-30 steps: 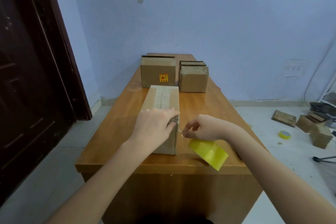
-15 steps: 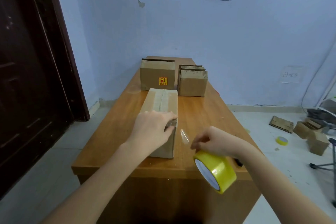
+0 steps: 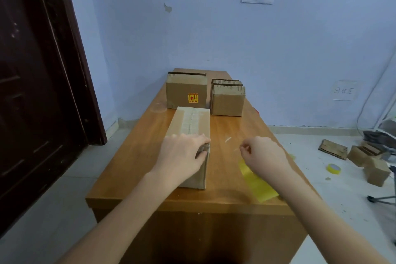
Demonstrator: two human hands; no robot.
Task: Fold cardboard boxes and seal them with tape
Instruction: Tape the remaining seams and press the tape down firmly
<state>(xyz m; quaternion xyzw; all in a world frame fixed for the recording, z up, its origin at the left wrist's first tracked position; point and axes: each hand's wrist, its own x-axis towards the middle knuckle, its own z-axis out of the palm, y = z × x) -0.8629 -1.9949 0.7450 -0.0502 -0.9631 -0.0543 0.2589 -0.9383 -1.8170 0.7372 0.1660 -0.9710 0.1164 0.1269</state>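
Left hand (image 3: 184,154) lies palm down on the near end of the long brown cardboard box (image 3: 191,135), fingers straight and reaching to the box's right top edge, pressing there on the strip of clear tape that runs along the top seam. That box lies lengthwise in the middle of the brown wooden table (image 3: 137,156), its near end short of the front edge. Right hand (image 3: 264,154) hovers over the table to the right of the box, apart from it, its fingers curled and pinched together; whether a thin end of tape is caught between them cannot be made out. Directly under and behind this hand sits the yellow roll of packing tape (image 3: 258,184), partly hidden by the wrist, near the table's front right corner.

At the far end of the table stand two smaller folded cardboard boxes: a left one with a yellow and red sticker (image 3: 186,92) and a right one with a corrugated top edge (image 3: 227,100), just beside each other. On the floor to the right lie more cardboard boxes (image 3: 368,161) and a second small yellow tape roll (image 3: 333,168). A dark wooden door (image 3: 38,70) fills the left side.
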